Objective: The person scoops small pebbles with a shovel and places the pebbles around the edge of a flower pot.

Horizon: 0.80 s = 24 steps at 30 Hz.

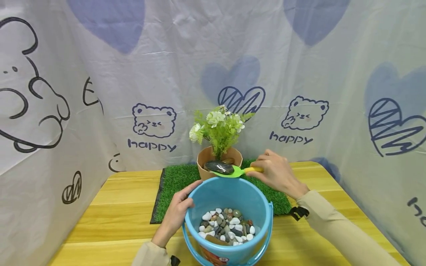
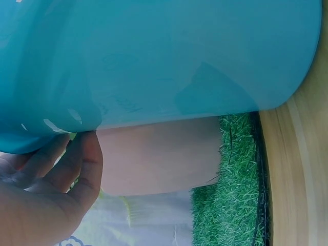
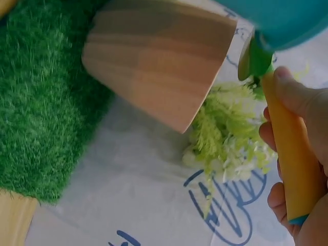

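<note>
With its fingers curled round the yellow handle, my right hand (image 1: 276, 173) holds a toy shovel (image 1: 237, 171) over the far rim of a blue bucket (image 1: 229, 194). A large, shiny dark stone (image 1: 223, 168) lies on the green blade, level with the opening of a tan flowerpot (image 1: 201, 162). My left hand (image 1: 174, 216) grips the bucket's left rim. White, grey and brown pebbles (image 1: 229, 225) cover the bucket's bottom. In the right wrist view the shovel's yellow handle (image 3: 289, 148) is clear, while the bucket hides part of the blade.
The flowerpot holds a leafy plant with white flowers (image 1: 219, 127) and some brownish stones. It stands on a green grass mat (image 1: 174, 184) on a wooden table (image 1: 123, 207). A printed white curtain (image 1: 179, 66) hangs behind and at both sides.
</note>
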Each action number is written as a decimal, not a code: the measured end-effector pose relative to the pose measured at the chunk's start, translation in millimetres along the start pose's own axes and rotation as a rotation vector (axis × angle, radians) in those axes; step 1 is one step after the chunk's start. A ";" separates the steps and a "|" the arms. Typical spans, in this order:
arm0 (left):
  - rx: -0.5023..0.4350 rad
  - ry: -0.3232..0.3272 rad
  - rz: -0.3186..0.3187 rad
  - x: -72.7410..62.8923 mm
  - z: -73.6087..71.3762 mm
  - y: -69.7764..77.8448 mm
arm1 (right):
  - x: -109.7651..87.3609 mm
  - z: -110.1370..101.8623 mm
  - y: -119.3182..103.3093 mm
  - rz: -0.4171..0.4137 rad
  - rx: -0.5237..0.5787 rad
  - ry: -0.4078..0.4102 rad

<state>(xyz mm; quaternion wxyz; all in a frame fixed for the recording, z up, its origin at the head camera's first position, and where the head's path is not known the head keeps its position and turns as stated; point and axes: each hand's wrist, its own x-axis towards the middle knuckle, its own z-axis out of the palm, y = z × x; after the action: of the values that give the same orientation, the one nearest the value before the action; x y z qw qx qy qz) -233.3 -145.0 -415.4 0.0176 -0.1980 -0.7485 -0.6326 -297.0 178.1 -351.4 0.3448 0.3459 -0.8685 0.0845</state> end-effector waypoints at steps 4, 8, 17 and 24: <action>0.004 -0.001 -0.007 0.4 0.2 0.0 | 9.7 5.1 11.1 -0.035 -0.022 -0.011; -0.007 0.006 -0.028 1.3 0.3 0.8 | 22.4 9.5 19.3 -0.059 -0.046 -0.038; -0.004 0.000 -0.034 1.3 -0.1 1.4 | 44.7 31.3 12.3 -0.041 -0.106 -0.144; 0.013 0.012 -0.029 1.7 0.2 1.5 | 58.5 39.7 -10.1 -0.009 -0.188 -0.146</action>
<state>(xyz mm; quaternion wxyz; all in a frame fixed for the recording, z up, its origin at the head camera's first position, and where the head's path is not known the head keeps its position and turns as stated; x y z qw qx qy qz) -234.3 -144.2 -413.6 0.0142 -0.1829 -0.7554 -0.6290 -342.4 123.6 -343.6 0.3117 0.3210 -0.8940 -0.0244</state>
